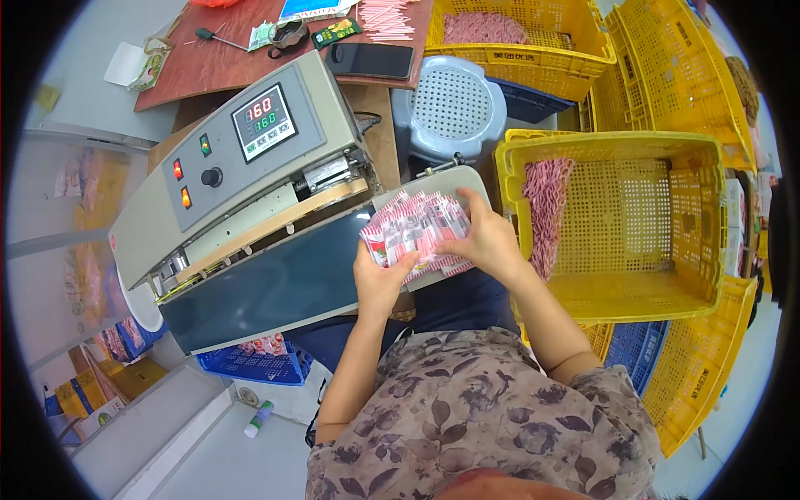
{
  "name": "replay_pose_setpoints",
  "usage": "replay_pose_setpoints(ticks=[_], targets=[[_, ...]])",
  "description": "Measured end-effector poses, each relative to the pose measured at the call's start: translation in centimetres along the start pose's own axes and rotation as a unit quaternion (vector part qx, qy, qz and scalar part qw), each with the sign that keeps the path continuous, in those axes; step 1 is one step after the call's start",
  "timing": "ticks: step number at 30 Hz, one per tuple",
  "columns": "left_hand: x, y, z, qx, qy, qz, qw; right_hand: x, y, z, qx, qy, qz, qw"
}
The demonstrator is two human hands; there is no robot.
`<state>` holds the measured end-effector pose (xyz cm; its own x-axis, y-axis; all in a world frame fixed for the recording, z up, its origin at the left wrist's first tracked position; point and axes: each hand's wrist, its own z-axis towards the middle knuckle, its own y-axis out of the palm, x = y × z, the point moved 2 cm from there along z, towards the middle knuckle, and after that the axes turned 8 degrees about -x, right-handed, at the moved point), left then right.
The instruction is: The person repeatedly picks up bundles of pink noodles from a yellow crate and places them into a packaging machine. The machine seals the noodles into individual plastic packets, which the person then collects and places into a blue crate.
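Observation:
Both my hands are closed around a fanned bunch of small pink-and-white striped packets [419, 223]. My left hand [381, 279] grips the near left side, its thumb on top. From the right, my right hand [489, 239] clasps the bunch, thumb across the top and fingers at the far edge. The packets are over the pale end plate [467, 179] of a band sealer [200, 179]; whether they touch it I cannot tell. The sealer's dark green conveyor belt [275, 279] runs off to the left, and its display [263, 122] is lit.
Right of my arm stands a yellow crate [612, 312] with rows of pink packets [546, 217] along its left wall. More yellow crates [575, 62] are stacked behind. A blue stool [450, 100] and a red-brown table [233, 58] with a phone [369, 60] lie beyond the sealer.

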<state>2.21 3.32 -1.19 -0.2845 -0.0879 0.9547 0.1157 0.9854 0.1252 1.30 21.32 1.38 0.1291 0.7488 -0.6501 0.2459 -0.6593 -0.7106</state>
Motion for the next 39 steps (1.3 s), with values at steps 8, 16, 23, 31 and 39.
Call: replay_pose_setpoints(ticks=[8, 16, 23, 31, 39], targets=[[-0.1, -0.7, -1.2, -0.101, 0.027, -0.037, 0.994, 0.1, 1.0, -0.1, 0.002, -0.211, 0.073, 0.975], [2.2, -0.5, -1.7, -0.144, 0.153, 0.05, 0.976, 1.3, 0.2, 0.3, -0.036, -0.349, 0.272, 0.896], [0.4, -1.1, 1.1, -0.185, 0.152, 0.128, 0.962, 3.1, 0.5, 0.9, -0.045, -0.379, 0.24, 0.893], [0.9, -0.2, 0.5, -0.171, 0.193, 0.188, 0.948, 4.0, 1.2, 1.1, -0.049, -0.366, 0.252, 0.894], [2.0, -0.4, 1.0, -0.175, 0.272, 0.228, 0.918, 1.2, -1.6, 1.9, -0.054, -0.398, 0.193, 0.895]])
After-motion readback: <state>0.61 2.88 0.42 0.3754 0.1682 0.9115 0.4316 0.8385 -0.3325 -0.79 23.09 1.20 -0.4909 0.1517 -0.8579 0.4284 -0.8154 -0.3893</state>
